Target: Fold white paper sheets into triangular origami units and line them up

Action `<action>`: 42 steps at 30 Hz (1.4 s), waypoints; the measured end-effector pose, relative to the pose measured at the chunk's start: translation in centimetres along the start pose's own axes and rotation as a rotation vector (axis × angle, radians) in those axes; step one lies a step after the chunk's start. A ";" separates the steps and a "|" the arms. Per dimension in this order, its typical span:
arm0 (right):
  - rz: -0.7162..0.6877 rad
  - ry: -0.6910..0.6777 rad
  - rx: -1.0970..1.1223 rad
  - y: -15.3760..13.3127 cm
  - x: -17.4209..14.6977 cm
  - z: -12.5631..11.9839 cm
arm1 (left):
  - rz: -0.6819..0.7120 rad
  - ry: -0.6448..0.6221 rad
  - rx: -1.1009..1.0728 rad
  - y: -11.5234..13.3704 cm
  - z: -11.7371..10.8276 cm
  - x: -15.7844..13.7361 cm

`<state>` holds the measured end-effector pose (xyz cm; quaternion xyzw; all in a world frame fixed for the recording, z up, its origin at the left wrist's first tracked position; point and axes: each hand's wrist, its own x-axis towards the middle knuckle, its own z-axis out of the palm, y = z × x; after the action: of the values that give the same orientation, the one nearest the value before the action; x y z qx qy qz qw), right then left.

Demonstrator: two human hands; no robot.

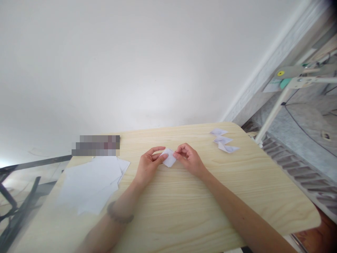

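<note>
A small folded piece of white paper point(169, 159), roughly diamond-shaped, is held between my two hands above the middle of the table. My left hand point(150, 163) grips its left side, thumb on top and fingers behind. At its right corner, the thumb and forefinger of my right hand point(190, 160) pinch the edge, with the other fingers curled. A dark beaded bracelet point(119, 213) circles my left wrist. Three folded paper shapes with pointed ends point(226, 140) lie in a row to the right of my hands.
Loose white sheets point(89, 182) overlap on the left of the wooden table point(179, 214). Behind them sits a blurred-out dark item point(96, 145). A white wall point(147, 63) rises at the table's back edge. A white metal frame point(275, 112) stands beyond the right side.
</note>
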<state>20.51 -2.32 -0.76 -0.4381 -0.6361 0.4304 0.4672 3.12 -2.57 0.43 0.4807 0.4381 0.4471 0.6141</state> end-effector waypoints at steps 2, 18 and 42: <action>-0.002 0.001 0.014 0.1 0.0 0.1 | -0.010 0.002 0.043 0.2 -0.1 0.0; -0.024 -0.136 -0.219 -0.4 -0.4 0.0 | 0.020 0.011 0.152 0.3 -0.3 0.0; 0.042 -0.128 -0.279 -0.8 -0.2 -0.3 | -0.044 -0.060 0.106 1.0 -0.1 -0.1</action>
<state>20.69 -2.68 -0.04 -0.4837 -0.7087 0.3746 0.3513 2.83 -2.52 1.35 0.5160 0.4531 0.3950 0.6103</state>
